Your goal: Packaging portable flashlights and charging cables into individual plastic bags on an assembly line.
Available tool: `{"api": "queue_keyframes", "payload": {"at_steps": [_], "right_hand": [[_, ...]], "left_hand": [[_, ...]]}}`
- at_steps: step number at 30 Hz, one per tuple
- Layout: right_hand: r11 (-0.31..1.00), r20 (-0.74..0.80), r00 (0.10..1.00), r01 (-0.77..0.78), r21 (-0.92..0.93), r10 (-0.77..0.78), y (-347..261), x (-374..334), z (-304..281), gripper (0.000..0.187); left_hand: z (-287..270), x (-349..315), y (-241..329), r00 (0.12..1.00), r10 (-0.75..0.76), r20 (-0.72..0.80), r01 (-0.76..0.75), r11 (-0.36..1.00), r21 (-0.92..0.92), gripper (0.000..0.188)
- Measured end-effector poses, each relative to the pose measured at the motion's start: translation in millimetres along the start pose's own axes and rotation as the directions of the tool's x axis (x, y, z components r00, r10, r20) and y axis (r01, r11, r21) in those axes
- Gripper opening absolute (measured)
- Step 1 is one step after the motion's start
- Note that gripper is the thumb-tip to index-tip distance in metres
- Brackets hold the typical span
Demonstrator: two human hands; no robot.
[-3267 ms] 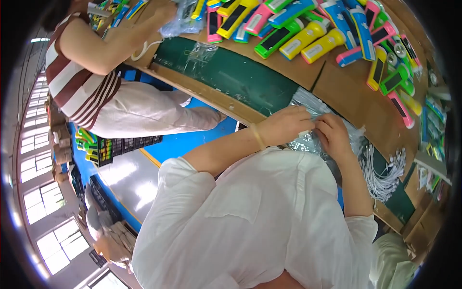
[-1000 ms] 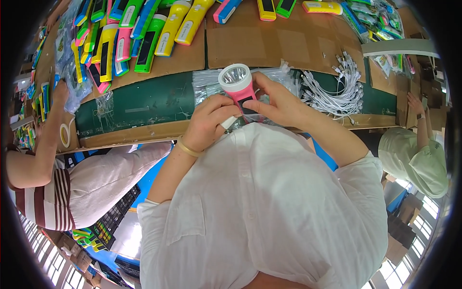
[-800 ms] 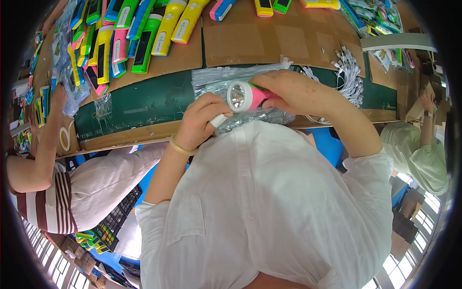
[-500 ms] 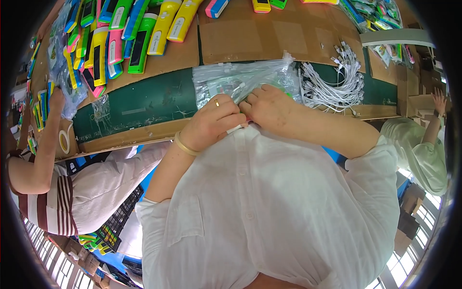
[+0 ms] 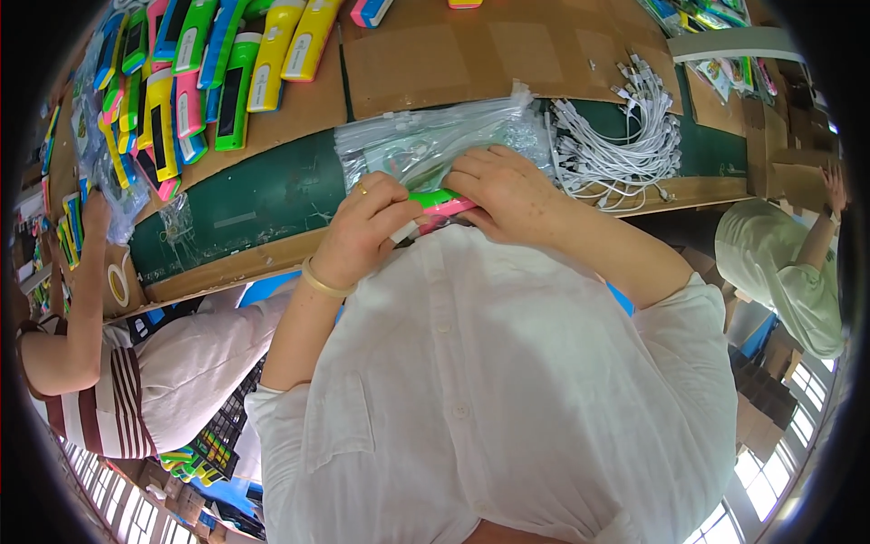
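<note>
Close to my chest, at the table's near edge, a green-and-pink flashlight [image 5: 441, 202] lies crosswise between my hands. My left hand [image 5: 367, 225], with a ring and a bangle, is closed at its left end. A small white piece [image 5: 404, 233] shows by the left fingertips; its kind is unclear. Wrapped over the flashlight's right end is my right hand [image 5: 501, 192], fingers on top and thumb below. Just beyond both hands lie clear plastic zip bags [image 5: 399, 145], stacked flat. A bundle of white cables [image 5: 625, 150] sits to the right of the bags.
Many colourful flashlights [image 5: 237, 95] are heaped on cardboard [image 5: 507, 54] at the far left. A co-worker's arm [image 5: 86, 299] reaches in at the left, beside a tape roll [image 5: 118, 279]. Another person [image 5: 779, 263] stands at the right. A grey curved bar [image 5: 739, 43] crosses the far right.
My hands have moved apart and the left one slid left, uncovering the green-and-pink flashlight between them. The whole view has shifted a little.
</note>
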State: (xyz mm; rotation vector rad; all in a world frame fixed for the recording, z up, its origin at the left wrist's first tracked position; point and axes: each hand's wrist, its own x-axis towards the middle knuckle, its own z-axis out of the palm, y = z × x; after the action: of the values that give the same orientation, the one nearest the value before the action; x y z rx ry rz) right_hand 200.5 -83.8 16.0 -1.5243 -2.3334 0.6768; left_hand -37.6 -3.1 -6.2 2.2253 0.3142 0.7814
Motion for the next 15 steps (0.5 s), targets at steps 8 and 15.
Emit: {"api": "queue_keyframes", "payload": {"at_steps": [8, 15], "right_hand": [[0.999, 0.026, 0.998, 0.051, -0.003, -0.051, -1, 5, 3, 0.024], [0.995, -0.102, 0.99, 0.088, -0.041, -0.092, -1, -8, 17, 0.04]], "left_hand": [[-2, -1, 2, 0.998, -0.024, 0.062, 0.018, 0.994, 0.104, 0.026], [0, 1, 11, 0.999, 0.024, 0.042, -0.028, 0.996, 0.088, 0.026]]}}
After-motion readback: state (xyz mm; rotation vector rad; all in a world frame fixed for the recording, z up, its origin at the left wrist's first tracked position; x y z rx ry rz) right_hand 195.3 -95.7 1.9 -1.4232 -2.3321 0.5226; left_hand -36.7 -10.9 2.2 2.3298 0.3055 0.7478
